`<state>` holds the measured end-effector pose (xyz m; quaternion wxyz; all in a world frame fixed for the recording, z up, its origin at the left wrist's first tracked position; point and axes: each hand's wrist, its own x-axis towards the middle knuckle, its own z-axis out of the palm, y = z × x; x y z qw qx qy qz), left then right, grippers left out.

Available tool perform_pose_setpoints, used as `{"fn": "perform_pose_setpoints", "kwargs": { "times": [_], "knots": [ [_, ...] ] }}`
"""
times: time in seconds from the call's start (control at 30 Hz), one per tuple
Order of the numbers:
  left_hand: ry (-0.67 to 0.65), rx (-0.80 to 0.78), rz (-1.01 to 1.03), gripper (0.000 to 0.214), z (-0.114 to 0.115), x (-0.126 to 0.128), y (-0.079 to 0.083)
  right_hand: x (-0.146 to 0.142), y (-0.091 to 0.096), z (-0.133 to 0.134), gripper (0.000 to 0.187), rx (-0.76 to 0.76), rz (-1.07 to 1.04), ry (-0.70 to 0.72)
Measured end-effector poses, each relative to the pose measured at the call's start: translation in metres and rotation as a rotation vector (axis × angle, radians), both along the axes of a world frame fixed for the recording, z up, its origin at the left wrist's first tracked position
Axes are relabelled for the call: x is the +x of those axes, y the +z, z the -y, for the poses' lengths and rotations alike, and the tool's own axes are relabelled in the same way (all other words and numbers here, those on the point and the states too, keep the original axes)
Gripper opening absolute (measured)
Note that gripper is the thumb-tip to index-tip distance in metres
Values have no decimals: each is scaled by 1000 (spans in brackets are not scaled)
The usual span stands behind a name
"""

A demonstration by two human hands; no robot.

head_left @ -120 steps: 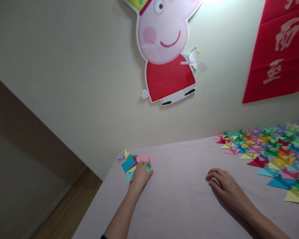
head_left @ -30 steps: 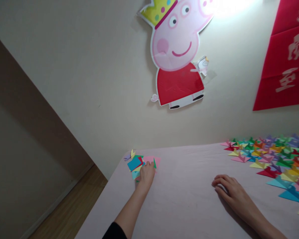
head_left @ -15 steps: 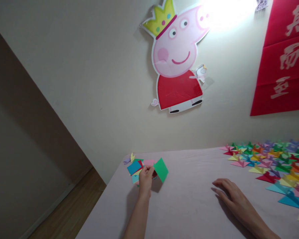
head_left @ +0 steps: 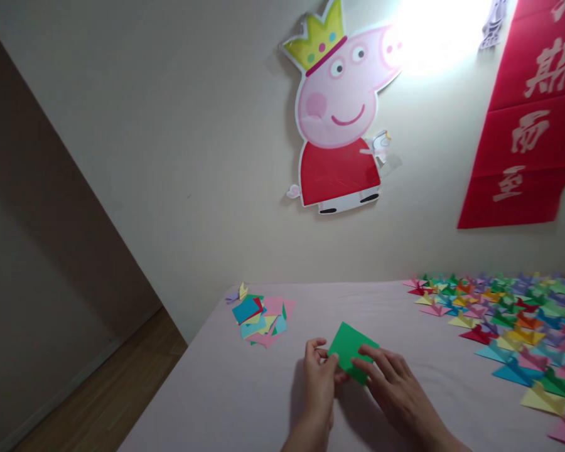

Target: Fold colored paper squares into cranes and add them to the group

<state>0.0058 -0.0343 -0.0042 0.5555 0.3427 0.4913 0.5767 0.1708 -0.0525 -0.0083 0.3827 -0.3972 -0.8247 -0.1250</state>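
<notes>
A square sheet of green origami paper (head_left: pixel 351 348) is held above the table, tilted with one corner pointing away from me. My left hand (head_left: pixel 319 376) pinches its left edge, the thumb on top and the other fingers partly behind. On the other side, my right hand (head_left: pixel 390 380) has its fingers bent over the right part of the sheet; its thumb is hidden. Farther back on the left lies a loose pile of coloured paper sheets (head_left: pixel 254 324) in blue, pink, yellow and green.
Rows of folded paper cranes (head_left: pixel 518 336) in many colours cover the right side of the cloth-covered table (head_left: pixel 207 402). Two small folded pieces (head_left: pixel 238 294) sit by the far left corner. Behind stands a wall with a cartoon pig cutout (head_left: pixel 339 125) and a red banner (head_left: pixel 513 150).
My left hand has carried the green sheet from beside the pile to the right and nearer. My right hand has moved left from the table onto the sheet. The view has shifted slightly.
</notes>
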Motion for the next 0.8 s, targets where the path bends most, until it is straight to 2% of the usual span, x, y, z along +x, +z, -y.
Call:
{"fn": "perform_pose_setpoints", "kwargs": {
  "times": [0.07,0.13,0.2,0.27,0.33,0.4,0.47,0.6,0.7,0.8],
  "knots": [
    [-94,-48,-109,40,10,7,-2,13,-1,-1,22,-128,17,23],
    [-176,0,-379,39,20,7,1,27,-1,-1,18,-291,28,63],
    [-187,217,-745,51,30,1,5,37,-1,0,17,-428,39,100],
    [-310,403,-996,57,38,-6,4,41,0,2,19,-538,24,123],
    [-468,489,-1157,53,41,-10,-5,41,1,3,20,-644,-45,143],
    [-549,527,-1266,53,43,-11,-20,39,1,1,18,-743,-150,147],
    [-524,541,-1348,65,44,-7,-38,36,1,-3,17,-812,-241,103],
    [-304,557,-1499,74,53,4,-65,29,-1,-16,23,-837,-289,-37],
    [-231,556,-1579,67,60,8,-70,21,-2,-23,21,-812,-272,-93],
    [-254,535,-1592,62,63,7,-68,15,-2,-28,15,-803,-284,-113]
  ]
}}
